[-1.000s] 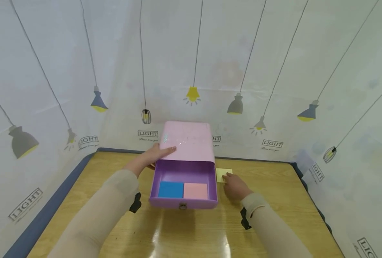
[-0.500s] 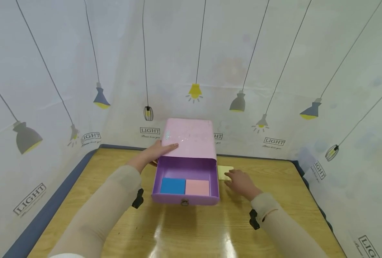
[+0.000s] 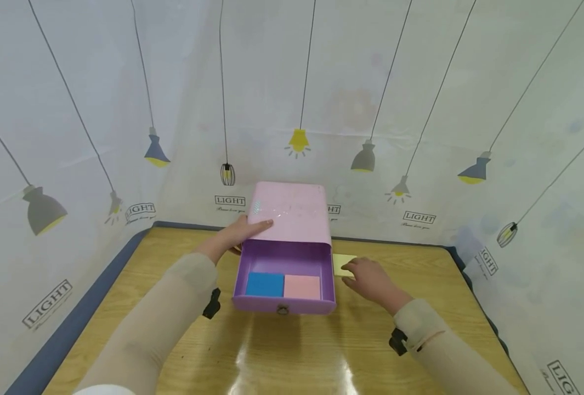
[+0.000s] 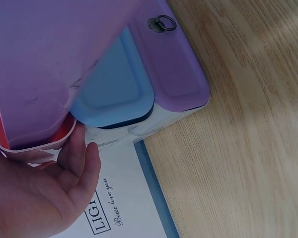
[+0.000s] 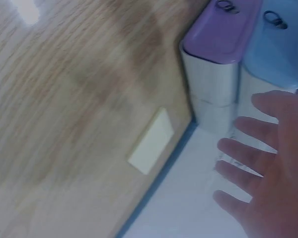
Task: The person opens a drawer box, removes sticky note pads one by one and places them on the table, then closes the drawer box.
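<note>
A small desktop drawer unit with a pink top (image 3: pixel 289 211) stands near the back of the table. Its top purple drawer (image 3: pixel 283 305) is pulled out. Inside, at the front, a blue sticky note pad (image 3: pixel 264 284) lies beside a pink sticky note pad (image 3: pixel 301 287). My left hand (image 3: pixel 233 233) grips the unit's left side, thumb on top, other fingers (image 4: pixel 78 153) along the side wall. A pale yellow sticky note pad (image 3: pixel 341 264) lies on the table right of the unit. Beside that pad is my right hand (image 3: pixel 373 281), fingers spread and holding nothing in the right wrist view.
Below the pulled-out drawer, the wrist views show a closed light blue drawer (image 4: pixel 111 77) and a closed purple drawer (image 4: pixel 174 54) with a ring pull. The wooden table (image 3: pixel 410 323) ends at a dark blue edge (image 3: pixel 395 242) against a lamp-printed backdrop (image 3: pixel 410 99).
My right hand has drawn back slightly to the right from the yellow sticky note pad, its fingers spreading. The left hand keeps its grip on the unit. The head view has shifted a little.
</note>
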### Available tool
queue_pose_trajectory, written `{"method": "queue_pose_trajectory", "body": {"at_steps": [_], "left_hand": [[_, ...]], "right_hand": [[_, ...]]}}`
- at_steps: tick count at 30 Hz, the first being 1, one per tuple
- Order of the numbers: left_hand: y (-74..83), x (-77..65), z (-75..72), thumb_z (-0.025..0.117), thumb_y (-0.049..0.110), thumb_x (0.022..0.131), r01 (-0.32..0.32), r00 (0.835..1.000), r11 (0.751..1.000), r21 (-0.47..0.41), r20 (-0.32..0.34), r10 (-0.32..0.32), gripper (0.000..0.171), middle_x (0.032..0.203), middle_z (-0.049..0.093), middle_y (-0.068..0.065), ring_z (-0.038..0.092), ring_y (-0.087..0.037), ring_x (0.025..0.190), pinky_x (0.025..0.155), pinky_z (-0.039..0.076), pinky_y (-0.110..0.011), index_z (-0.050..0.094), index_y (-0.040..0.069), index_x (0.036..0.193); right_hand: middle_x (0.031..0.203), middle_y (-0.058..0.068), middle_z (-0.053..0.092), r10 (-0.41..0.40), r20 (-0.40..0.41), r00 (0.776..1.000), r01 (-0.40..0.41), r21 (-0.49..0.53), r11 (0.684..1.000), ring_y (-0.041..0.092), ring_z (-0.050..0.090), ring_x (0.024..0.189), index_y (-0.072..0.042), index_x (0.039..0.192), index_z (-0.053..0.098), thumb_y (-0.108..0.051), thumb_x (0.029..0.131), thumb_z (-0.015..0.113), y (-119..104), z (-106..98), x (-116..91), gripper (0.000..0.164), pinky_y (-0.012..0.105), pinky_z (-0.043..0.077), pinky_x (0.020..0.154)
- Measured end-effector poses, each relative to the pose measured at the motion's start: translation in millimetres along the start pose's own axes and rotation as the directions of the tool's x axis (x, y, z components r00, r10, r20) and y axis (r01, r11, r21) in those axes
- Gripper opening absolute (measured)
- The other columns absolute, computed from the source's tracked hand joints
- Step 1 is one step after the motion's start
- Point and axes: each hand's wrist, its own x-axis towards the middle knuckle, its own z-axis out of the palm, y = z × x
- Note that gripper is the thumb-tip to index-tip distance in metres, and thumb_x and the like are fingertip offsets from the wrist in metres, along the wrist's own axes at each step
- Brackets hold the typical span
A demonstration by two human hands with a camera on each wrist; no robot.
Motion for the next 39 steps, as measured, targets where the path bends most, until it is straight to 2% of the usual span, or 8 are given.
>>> {"method": "queue_pose_trajectory", "body": {"at_steps": [10,13,18,22,27,31,34,39], "left_hand": [[0.6,1.9,1.0,0.056,0.071,0.083,-0.003,1.000,1.000,-0.014,0.007,0.003,0.098,0.121,0.056,-0.022,0.063,-0.035,0.099,0.075,0.056,-0.045,0.024,0.003,0.146],[0.5,1.0,0.8,0.055,0.072,0.083,0.001,1.000,1.000,-0.004,0.010,-0.001,0.100,0.125,0.052,-0.023,0.060,-0.037,0.103,0.078,0.055,-0.047,0.021,0.002,0.147],[-0.5,0.5,0.1,0.054,0.073,0.083,0.005,1.000,1.000,0.020,0.014,-0.005,0.103,0.132,0.045,-0.023,0.057,-0.039,0.109,0.084,0.052,-0.050,0.019,0.001,0.148],[-0.4,0.1,-0.2,0.053,0.073,0.084,0.007,1.000,1.000,0.020,0.018,-0.007,0.102,0.134,0.044,-0.024,0.056,-0.039,0.110,0.083,0.052,-0.049,0.018,0.001,0.149],[-0.3,-0.1,-0.3,0.052,0.075,0.083,0.021,1.000,0.999,0.036,0.006,-0.022,0.109,0.133,0.043,-0.025,0.056,-0.039,0.109,0.084,0.052,-0.048,0.012,-0.001,0.151],[-0.1,0.4,-0.7,0.052,0.076,0.082,0.029,1.000,0.999,0.040,0.005,-0.029,0.111,0.133,0.044,-0.026,0.056,-0.039,0.109,0.083,0.052,-0.048,0.011,0.000,0.151],[0.3,0.2,-0.6,0.053,0.075,0.082,0.031,0.999,0.999,0.033,0.006,-0.031,0.110,0.133,0.044,-0.026,0.056,-0.040,0.109,0.083,0.052,-0.049,0.011,0.000,0.151],[0.8,-0.5,0.1,0.054,0.072,0.084,0.014,1.000,1.000,0.006,0.008,-0.014,0.105,0.133,0.046,-0.026,0.057,-0.041,0.109,0.083,0.053,-0.050,0.012,0.002,0.151]], "right_hand": [[0.105,0.012,0.068,-0.093,0.037,0.995,0.094,-0.036,0.995,0.032,0.063,0.096,-0.003,0.112,0.070,-0.025,0.091,0.067,-23,-38,-9,0.031,0.051,0.050,0.084],[0.103,0.011,0.068,-0.119,0.045,0.992,0.121,-0.054,0.991,0.032,0.064,0.093,-0.003,0.111,0.070,-0.025,0.090,0.067,-32,-52,-12,0.030,0.050,0.051,0.080],[0.103,0.010,0.068,-0.112,0.087,0.990,0.118,-0.063,0.991,0.031,0.064,0.094,-0.004,0.112,0.069,-0.027,0.091,0.066,-44,-70,-16,0.031,0.050,0.051,0.081],[0.098,0.008,0.068,-0.143,0.058,0.988,0.145,-0.042,0.989,0.027,0.065,0.088,-0.005,0.105,0.070,-0.025,0.091,0.067,-53,-84,-16,0.025,0.045,0.053,0.077],[0.088,-0.001,0.067,-0.174,0.029,0.984,0.174,0.008,0.985,0.017,0.063,0.076,-0.011,0.095,0.071,-0.023,0.092,0.066,-70,-104,-11,0.013,0.036,0.052,0.068],[0.078,-0.008,0.060,-0.172,0.083,0.982,0.171,0.016,0.985,0.010,0.054,0.066,-0.016,0.090,0.067,-0.025,0.093,0.063,-84,-116,-5,0.010,0.031,0.047,0.059],[0.075,-0.011,0.056,-0.165,0.142,0.976,0.159,0.056,0.986,0.008,0.051,0.064,-0.017,0.089,0.065,-0.026,0.094,0.061,-95,-123,2,0.011,0.029,0.046,0.059],[0.086,-0.009,0.062,-0.182,0.241,0.953,0.148,0.153,0.977,0.009,0.057,0.076,-0.014,0.097,0.069,-0.027,0.096,0.059,-110,-129,17,0.016,0.031,0.050,0.071]]}}
